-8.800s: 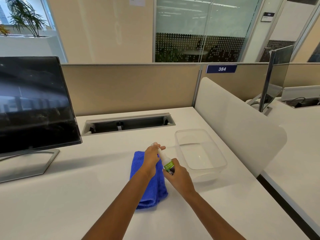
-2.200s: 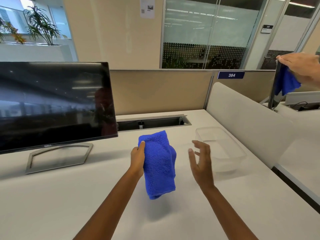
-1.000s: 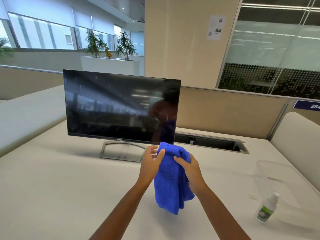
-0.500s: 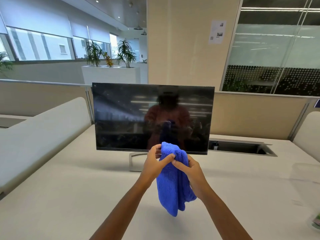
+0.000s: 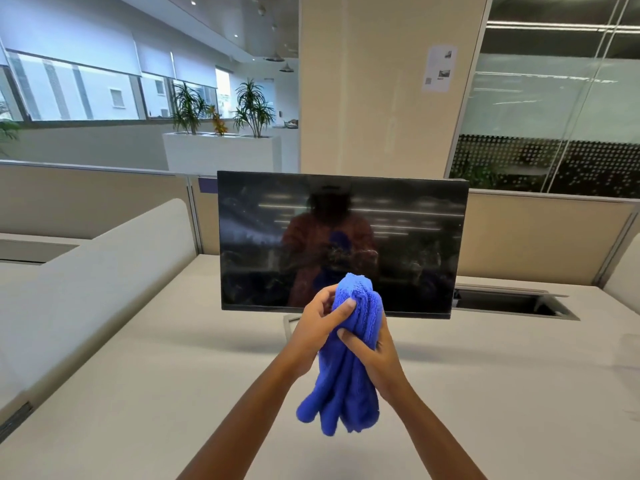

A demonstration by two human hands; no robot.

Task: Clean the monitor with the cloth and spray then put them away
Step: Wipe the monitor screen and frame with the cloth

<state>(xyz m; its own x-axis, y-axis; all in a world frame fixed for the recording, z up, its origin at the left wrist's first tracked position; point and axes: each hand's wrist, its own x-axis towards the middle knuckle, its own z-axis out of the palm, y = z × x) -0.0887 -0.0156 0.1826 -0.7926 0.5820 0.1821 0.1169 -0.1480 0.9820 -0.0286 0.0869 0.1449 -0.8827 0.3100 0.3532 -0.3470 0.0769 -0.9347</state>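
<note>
The black monitor (image 5: 343,244) stands straight ahead on the white desk (image 5: 138,393), its dark screen mirroring a person. I hold the blue cloth (image 5: 346,375) bunched up in front of its lower edge, apart from the screen. My left hand (image 5: 317,327) grips the cloth's top from the left. My right hand (image 5: 372,358) clasps it from the right, and the loose end hangs down below both. The spray bottle is out of view.
A cable tray slot (image 5: 509,303) is sunk into the desk behind the monitor at right. A rounded white divider (image 5: 90,278) runs along the left side. Beige partition panels (image 5: 540,237) close off the back. A faint clear container edge (image 5: 628,344) shows at far right.
The view has turned left, so the monitor now sits centred and the spray bottle has left the frame. Both hands have gathered the cloth tighter and raised it slightly toward the screen.
</note>
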